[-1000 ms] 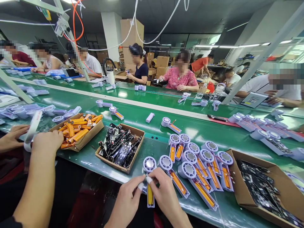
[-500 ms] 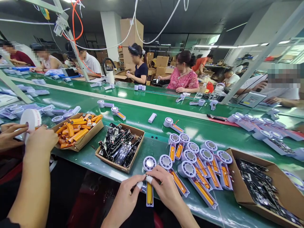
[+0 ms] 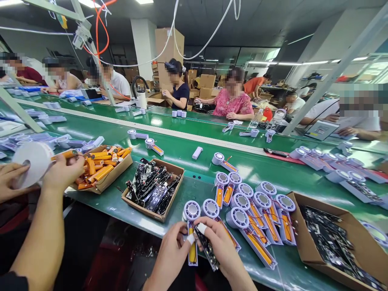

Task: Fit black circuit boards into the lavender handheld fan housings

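Observation:
A lilac fan body with a round grille and an orange-yellow cell in its handle lies at the near edge of the bench. My left hand is closed at the left side of its handle, a white cover on the thumb. My right hand grips a narrow black circuit board, tilted over the right side of the handle; a white cover shows on a finger. Just to the right lie several similar fan bodies with orange cells and thin wires.
Cardboard boxes of circuit boards stand at the middle and right. Left is a box of orange cells. A neighbour's hands hold a white roll and an orange cell. Fan parts sit on the green belt; people sit beyond.
A black circuit board now shows in my right hand, over the fan handle. My left hand has shifted slightly right. The neighbour's hand has moved right with an orange cell.

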`<state>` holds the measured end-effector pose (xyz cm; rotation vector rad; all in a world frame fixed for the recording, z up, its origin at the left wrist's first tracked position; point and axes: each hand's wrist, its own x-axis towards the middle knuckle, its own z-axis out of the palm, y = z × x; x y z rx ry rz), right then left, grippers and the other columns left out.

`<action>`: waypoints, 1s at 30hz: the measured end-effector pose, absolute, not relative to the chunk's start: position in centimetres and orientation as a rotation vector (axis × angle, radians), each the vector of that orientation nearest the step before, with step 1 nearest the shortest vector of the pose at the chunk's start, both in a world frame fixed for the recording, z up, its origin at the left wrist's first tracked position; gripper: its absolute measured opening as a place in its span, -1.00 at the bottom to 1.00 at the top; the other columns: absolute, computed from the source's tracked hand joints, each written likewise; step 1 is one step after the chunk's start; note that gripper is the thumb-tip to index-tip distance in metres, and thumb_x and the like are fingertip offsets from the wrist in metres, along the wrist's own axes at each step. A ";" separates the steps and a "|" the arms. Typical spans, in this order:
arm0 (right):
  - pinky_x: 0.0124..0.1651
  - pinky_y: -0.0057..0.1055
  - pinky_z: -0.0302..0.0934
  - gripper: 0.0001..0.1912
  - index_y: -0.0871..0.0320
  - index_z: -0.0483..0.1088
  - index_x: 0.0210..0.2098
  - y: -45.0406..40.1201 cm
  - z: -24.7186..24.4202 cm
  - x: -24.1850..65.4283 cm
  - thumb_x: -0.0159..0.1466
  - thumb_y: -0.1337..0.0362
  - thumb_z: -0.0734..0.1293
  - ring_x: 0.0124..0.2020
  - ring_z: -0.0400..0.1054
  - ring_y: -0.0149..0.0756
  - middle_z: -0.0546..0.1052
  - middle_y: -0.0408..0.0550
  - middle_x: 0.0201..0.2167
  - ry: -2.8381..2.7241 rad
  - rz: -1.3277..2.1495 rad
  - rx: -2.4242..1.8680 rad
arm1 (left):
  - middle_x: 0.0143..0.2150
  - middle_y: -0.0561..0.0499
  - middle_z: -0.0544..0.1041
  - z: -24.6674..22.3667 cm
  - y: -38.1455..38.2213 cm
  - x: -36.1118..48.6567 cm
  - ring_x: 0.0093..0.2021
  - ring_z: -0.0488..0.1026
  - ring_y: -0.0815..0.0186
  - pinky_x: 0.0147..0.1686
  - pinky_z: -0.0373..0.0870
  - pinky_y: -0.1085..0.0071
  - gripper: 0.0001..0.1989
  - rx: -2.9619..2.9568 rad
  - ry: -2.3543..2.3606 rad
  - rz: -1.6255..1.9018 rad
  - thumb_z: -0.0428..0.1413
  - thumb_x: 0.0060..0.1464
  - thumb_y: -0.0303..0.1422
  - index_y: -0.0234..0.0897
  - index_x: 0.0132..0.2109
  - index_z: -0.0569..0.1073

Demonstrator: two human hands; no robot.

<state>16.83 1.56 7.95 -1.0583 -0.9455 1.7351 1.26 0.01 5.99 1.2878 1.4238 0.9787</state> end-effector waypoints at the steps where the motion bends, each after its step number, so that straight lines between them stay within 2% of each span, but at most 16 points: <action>1: -0.50 -0.53 0.11 -0.82 0.14 0.44 -0.27 1.3 7.8 16.7 0.21 0.17 0.33 -0.58 0.22 -0.46 0.41 -0.21 -0.54 -0.890 1.767 -1.021 | -0.31 0.00 0.54 6.0 0.2 1.4 -0.45 0.37 0.32 -0.39 0.34 0.41 -0.73 1.267 1.397 0.969 0.20 0.01 -0.28 -0.27 -0.13 0.55; 5: -0.54 -0.58 0.02 -0.80 0.14 0.41 -0.30 0.5 7.1 16.7 0.25 0.12 0.33 -0.61 0.16 -0.52 0.38 -0.22 -0.57 -0.766 1.847 -0.890 | -0.31 -0.05 0.61 6.5 0.6 1.9 -0.36 0.49 0.23 -0.25 0.43 0.34 -0.68 1.169 1.200 0.923 0.24 -0.01 -0.20 -0.31 -0.15 0.58; 9: -0.52 -0.59 0.05 -0.75 0.11 0.40 -0.23 0.5 7.0 17.5 0.20 0.12 0.43 -0.56 0.18 -0.52 0.40 -0.21 -0.49 -0.860 1.764 -0.822 | -0.13 -0.11 0.62 7.4 0.5 2.6 -0.09 0.53 0.11 0.03 0.38 0.21 -0.58 1.024 1.112 1.005 0.19 0.05 -0.11 -0.27 -0.02 0.52; 12: -0.35 -0.53 0.21 -0.63 0.08 0.37 -0.07 0.9 7.4 18.2 0.16 0.20 0.47 -0.32 0.33 -0.39 0.45 -0.12 -0.28 -1.037 1.632 -0.926 | 0.03 -0.12 0.56 7.8 0.1 3.0 0.07 0.46 0.07 0.13 0.31 0.20 -0.51 0.909 1.164 1.128 0.17 0.06 -0.10 -0.23 0.09 0.43; 14: -0.17 -0.42 0.26 -0.57 0.07 0.32 0.02 1.2 7.8 18.6 0.19 0.22 0.43 -0.20 0.36 -0.30 0.45 -0.09 -0.22 -1.166 1.525 -1.036 | 0.01 -0.12 0.55 7.7 -0.2 3.1 0.03 0.48 0.08 0.11 0.31 0.22 -0.50 0.944 1.236 1.109 0.10 0.13 -0.09 -0.24 0.14 0.36; 16: -0.09 -0.34 0.27 -0.57 0.07 0.27 0.07 1.4 8.2 18.8 0.23 0.23 0.37 -0.20 0.38 -0.26 0.45 -0.09 -0.23 -1.299 1.372 -1.178 | -0.01 -0.14 0.55 7.4 -0.5 3.0 -0.05 0.50 0.09 0.07 0.32 0.21 -0.48 0.985 1.309 1.042 0.02 0.19 -0.08 -0.27 0.19 0.29; 18: -0.09 -0.31 0.27 -0.64 0.07 0.28 0.05 1.5 8.5 19.0 0.26 0.23 0.29 -0.21 0.39 -0.23 0.48 -0.06 -0.22 -1.461 1.169 -1.324 | 0.12 -0.18 0.48 7.0 -0.8 3.0 0.07 0.43 0.06 0.13 0.26 0.21 -0.46 0.978 1.388 1.027 -0.02 0.21 -0.10 -0.28 0.24 0.23; 21: -0.12 -0.33 0.25 -0.77 0.07 0.40 -0.09 1.3 9.1 19.3 0.33 0.25 0.18 -0.19 0.42 -0.17 0.54 -0.01 -0.22 -1.780 0.872 -1.430 | 0.32 -0.13 0.29 6.8 -0.8 2.9 0.32 0.16 0.09 0.27 0.05 0.28 -0.45 0.967 1.465 1.053 0.00 0.21 -0.14 -0.25 0.28 0.20; 24: -0.25 -0.40 0.21 -0.74 0.05 0.45 -0.19 0.8 10.4 19.6 0.34 0.30 0.13 -0.29 0.46 -0.18 0.57 -0.04 -0.34 -2.098 0.744 -1.437 | 0.28 -0.10 0.35 7.2 -0.7 2.7 0.32 0.17 0.09 0.25 0.09 0.30 -0.48 1.031 1.456 1.013 -0.02 0.22 -0.15 -0.21 0.26 0.23; 26: -0.30 -0.44 0.18 -0.81 0.04 0.47 -0.22 0.4 11.6 19.7 0.29 0.30 0.22 -0.35 0.46 -0.21 0.57 -0.08 -0.38 -2.288 0.786 -1.386 | 0.27 -0.09 0.36 7.5 -0.6 2.5 0.31 0.18 0.08 0.22 0.13 0.28 -0.51 1.066 1.446 0.980 -0.05 0.23 -0.17 -0.20 0.25 0.24; 28: -0.31 -0.45 0.15 -0.83 0.04 0.48 -0.21 0.2 12.8 19.7 0.21 0.32 0.32 -0.35 0.45 -0.21 0.58 -0.09 -0.37 -2.426 0.868 -1.338 | 0.27 -0.10 0.36 7.8 -0.6 2.3 0.30 0.19 0.08 0.22 0.13 0.26 -0.52 1.074 1.443 0.955 -0.05 0.22 -0.19 -0.22 0.24 0.26; 30: -0.28 -0.45 0.13 -0.78 0.03 0.48 -0.18 0.1 13.6 19.6 0.19 0.36 0.33 -0.31 0.43 -0.22 0.58 -0.11 -0.33 -2.445 0.957 -1.320 | 0.25 -0.08 0.39 8.1 -0.5 2.2 0.27 0.23 0.07 0.22 0.13 0.24 -0.54 1.034 1.427 0.953 -0.02 0.20 -0.21 -0.21 0.21 0.31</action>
